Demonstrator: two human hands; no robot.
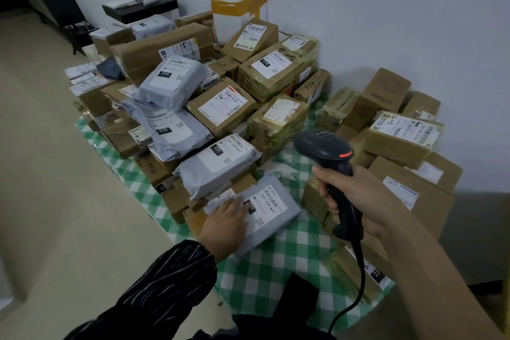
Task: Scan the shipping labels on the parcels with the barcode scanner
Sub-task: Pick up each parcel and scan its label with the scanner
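Note:
A black corded barcode scanner (328, 156) is gripped by its handle in my right hand (356, 196), its head pointing left and away over the parcels. A grey poly mailer (271, 210) with a white shipping label reading 231-239 K01 lies on the green checked cloth near me. My left hand (227, 219) rests flat on the mailer's left end, fingers straight and partly covering the label. Just beyond it lies a second grey mailer (220, 163) with a similar label.
Many brown cardboard boxes and grey mailers are piled on the green checked cloth (278, 265) against the white wall. More boxes (405, 135) stack at the right. The scanner's cable (356, 295) hangs down toward me. Bare beige floor lies to the left.

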